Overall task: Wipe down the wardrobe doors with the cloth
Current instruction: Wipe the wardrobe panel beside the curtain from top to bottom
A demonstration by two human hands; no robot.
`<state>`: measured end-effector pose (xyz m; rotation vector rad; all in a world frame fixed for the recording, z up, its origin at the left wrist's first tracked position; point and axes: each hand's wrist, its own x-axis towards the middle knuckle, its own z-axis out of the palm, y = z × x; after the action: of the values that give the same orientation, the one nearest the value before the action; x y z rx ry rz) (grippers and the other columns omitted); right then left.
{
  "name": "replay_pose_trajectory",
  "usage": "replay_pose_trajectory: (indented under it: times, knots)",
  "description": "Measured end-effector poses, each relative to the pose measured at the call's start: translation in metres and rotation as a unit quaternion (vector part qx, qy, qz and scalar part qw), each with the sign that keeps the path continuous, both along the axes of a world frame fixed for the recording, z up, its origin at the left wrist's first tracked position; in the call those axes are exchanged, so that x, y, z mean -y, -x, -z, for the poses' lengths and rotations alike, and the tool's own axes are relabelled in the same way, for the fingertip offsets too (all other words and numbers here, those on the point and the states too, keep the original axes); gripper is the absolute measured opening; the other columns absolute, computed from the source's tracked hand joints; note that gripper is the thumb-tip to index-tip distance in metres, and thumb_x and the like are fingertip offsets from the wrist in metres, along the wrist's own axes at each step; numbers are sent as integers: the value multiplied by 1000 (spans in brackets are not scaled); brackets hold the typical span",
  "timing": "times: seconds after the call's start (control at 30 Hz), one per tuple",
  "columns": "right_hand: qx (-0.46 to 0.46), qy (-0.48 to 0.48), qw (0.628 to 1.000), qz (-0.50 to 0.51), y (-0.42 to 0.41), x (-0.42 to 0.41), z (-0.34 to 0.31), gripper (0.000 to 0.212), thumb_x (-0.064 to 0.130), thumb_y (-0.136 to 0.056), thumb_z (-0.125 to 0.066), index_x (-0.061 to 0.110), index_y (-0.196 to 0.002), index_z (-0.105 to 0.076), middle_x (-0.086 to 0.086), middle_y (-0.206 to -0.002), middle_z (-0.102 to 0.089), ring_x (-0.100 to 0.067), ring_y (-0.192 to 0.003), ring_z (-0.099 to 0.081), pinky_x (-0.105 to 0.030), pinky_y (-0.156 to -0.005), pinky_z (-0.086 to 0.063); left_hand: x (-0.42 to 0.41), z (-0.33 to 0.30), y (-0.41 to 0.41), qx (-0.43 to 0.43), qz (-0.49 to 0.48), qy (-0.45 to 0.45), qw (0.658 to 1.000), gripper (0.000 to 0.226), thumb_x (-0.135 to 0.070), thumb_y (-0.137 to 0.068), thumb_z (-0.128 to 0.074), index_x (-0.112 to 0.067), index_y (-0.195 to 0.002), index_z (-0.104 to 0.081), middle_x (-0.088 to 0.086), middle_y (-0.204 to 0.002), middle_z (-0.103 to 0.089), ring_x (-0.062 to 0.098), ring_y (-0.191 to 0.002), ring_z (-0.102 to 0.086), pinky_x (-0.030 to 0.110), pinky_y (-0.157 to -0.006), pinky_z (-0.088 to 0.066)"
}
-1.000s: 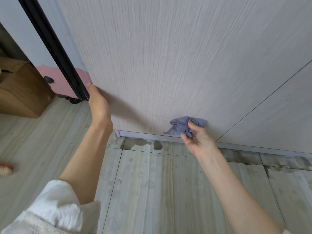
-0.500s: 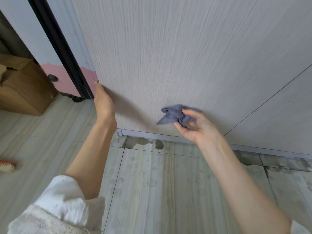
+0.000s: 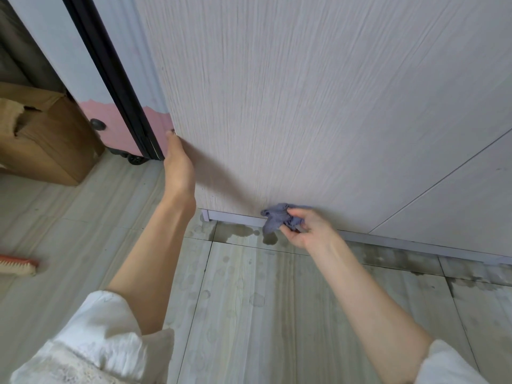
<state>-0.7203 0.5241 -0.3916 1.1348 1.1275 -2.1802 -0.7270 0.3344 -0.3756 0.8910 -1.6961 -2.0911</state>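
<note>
The pale wood-grain wardrobe door [image 3: 291, 92] fills the upper part of the head view. My right hand [image 3: 307, 231] pinches a crumpled blue-grey cloth [image 3: 278, 217] against the door's bottom edge, just above the grey plinth [image 3: 235, 217]. My left hand [image 3: 178, 162] holds the door's left edge low down; its thumb shows on the front and its fingers are hidden behind the edge. A second door panel [image 3: 457, 200] adjoins on the right, beyond a thin seam.
A black frame strip [image 3: 110, 79] runs diagonally left of the door, with a pink wheeled object [image 3: 110, 126] behind it. A cardboard box [image 3: 47, 145] stands at the left. A red-handled brush [image 3: 16, 266] lies on the tiled floor. Wet patches [image 3: 241, 231] darken the tiles along the plinth.
My right hand first lifted the cloth a little, then moved it down and left to the door's bottom edge. My left hand stays on the door's left edge.
</note>
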Motion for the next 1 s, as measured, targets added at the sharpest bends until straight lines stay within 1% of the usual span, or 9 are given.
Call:
replay_pose_trajectory:
  times: [0.1,0.2,0.33,0.4,0.47,0.57,0.73,0.83,1.0]
  knots:
    - [-48,59,997,21,4,5,-27,23,-6,-90,-55,2,-68,-52,-10,-72,-52,-21,-69,-55,-28,-60,-56,1,1,2,8,3,10,1000,59,-52,-101,-19,-22,-152,-17,-7,-157,-18,10,-144,-16,33,-120,-11]
    - [-68,97,993,24,7,11,-42,16,-9,-87,-57,0,-73,-55,-13,-73,-60,-24,-69,-59,-39,-62,-54,4,3,2,-1,23,26,999,58,-50,-101,-17,-23,-152,-16,-8,-158,-17,9,-145,-14,35,-120,-11]
    - [-43,68,997,-21,9,19,-22,18,-8,-87,-58,1,-71,-56,-8,-56,-63,-19,-68,-57,-31,-60,-56,13,8,1,-7,56,37,998,58,-53,-100,-16,-27,-152,-18,-11,-157,-19,8,-144,-16,38,-120,-14]
    - [-21,33,998,-45,10,26,-3,21,-8,-89,-56,2,-70,-54,-9,-62,-58,-17,-65,-53,-28,-70,-54,17,10,0,-2,74,36,997,60,-57,-98,-17,-29,-151,-19,-11,-157,-21,9,-144,-19,40,-120,-12]
    - [-14,3,997,-72,12,34,19,26,-8,-92,-51,5,-69,-50,-7,-48,-53,-15,-60,-48,-23,-83,-50,23,12,-1,16,102,33,994,65,-63,-95,-18,-31,-151,-19,-11,-157,-21,11,-143,-21,42,-119,-7]
    - [-3,-48,996,-76,12,43,41,32,-9,-93,-46,7,-66,-45,-5,-41,-43,-12,-42,-43,-15,-53,-49,31,12,-5,7,161,37,986,68,-66,-93,-20,-30,-151,-20,-14,-155,-25,8,-141,-25,40,-119,-10]
    - [-14,9,999,-28,7,46,14,28,-7,-91,-52,7,-67,-49,-7,-70,-45,-16,-66,-49,-31,-102,-41,36,10,-10,-36,225,41,973,59,-56,-99,-17,-27,-151,-20,-14,-152,-31,2,-137,-30,30,-117,-22]
    - [-41,70,997,3,8,53,-20,20,-10,-86,-58,4,-71,-54,-9,-80,-54,-24,-90,-57,-40,-96,-47,38,11,-9,-48,239,35,969,58,-54,-100,-18,-26,-151,-20,-13,-152,-30,1,-138,-30,29,-116,-22]
    - [-39,78,996,-28,12,67,-18,18,-10,-84,-60,3,-73,-56,-9,-76,-57,-21,-82,-59,-36,-92,-49,43,10,-8,-44,260,33,964,55,-52,-101,-20,-27,-150,-24,-14,-148,-36,-4,-130,-37,22,-110,-27]
